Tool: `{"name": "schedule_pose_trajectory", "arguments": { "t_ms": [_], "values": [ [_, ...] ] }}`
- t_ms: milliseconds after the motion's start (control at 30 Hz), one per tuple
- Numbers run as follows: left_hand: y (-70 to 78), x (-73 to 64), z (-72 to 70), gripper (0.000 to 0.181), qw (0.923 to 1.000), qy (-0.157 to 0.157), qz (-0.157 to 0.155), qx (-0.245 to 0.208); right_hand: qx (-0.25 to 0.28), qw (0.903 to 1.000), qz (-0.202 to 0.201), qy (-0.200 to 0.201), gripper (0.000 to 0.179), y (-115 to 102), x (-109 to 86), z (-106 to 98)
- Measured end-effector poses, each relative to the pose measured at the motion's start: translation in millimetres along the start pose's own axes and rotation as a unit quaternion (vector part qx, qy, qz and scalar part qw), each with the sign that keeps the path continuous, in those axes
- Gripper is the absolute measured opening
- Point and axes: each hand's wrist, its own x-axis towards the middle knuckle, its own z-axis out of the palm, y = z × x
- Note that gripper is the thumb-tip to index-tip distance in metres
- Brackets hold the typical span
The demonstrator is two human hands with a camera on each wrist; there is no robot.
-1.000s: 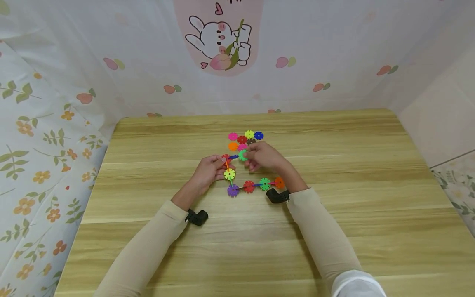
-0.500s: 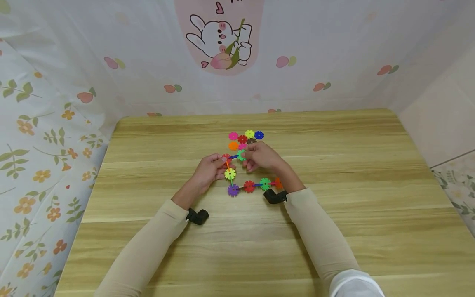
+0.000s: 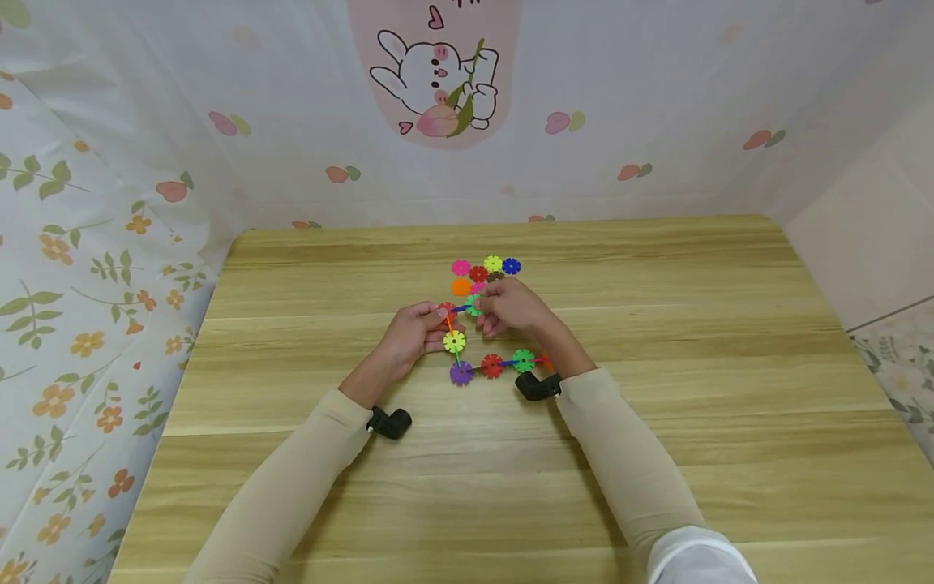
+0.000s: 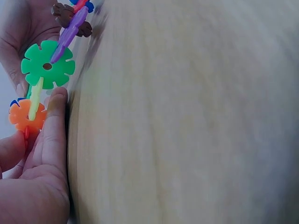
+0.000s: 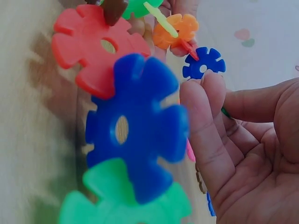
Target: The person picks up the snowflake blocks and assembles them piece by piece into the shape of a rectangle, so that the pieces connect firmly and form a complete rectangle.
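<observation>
A bent chain of slotted plastic snowflake discs lies between the hands in the head view. My left hand point(image 3: 409, 337) pinches the red disc point(image 3: 447, 311) at its upper corner between thumb and fingers. From there a blue disc point(image 5: 217, 60), edge-on in the head view, reaches toward a green disc point(image 3: 473, 305). My right hand point(image 3: 514, 308) pinches that green disc, its edge against the blue one; how deep the slots sit cannot be told. The chain runs down through a yellow disc point(image 3: 454, 341) to a purple disc point(image 3: 461, 373), then right to another green disc point(image 3: 523, 360).
Beyond the right hand, several loose discs lie flat, among them a pink disc point(image 3: 460, 267), an orange disc point(image 3: 461, 287) and a blue disc point(image 3: 511, 266). The wooden table point(image 3: 657, 276) meets a printed cloth point(image 3: 620, 97) at the back.
My right hand has shifted slightly left with the green disc, which now sits closer to the blue disc. The left hand keeps its grip on the red disc.
</observation>
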Motion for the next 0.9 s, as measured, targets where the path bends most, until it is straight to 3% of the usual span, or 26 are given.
{"name": "schedule_pose_trajectory", "arguments": {
  "t_ms": [333, 900],
  "values": [
    [1.9, -1.2, 0.7, 0.016, 0.9999, -0.010, -0.001, 0.000, -0.011, 0.9998, -0.001, -0.014, 0.024, -0.1, -5.2, -9.2],
    [-0.2, -0.3, 0.1, 0.017, 0.9999, -0.009, 0.002, 0.004, -0.009, 0.9991, 0.011, 0.040, 0.030, 5.8, 3.5, -50.0]
  ]
}}
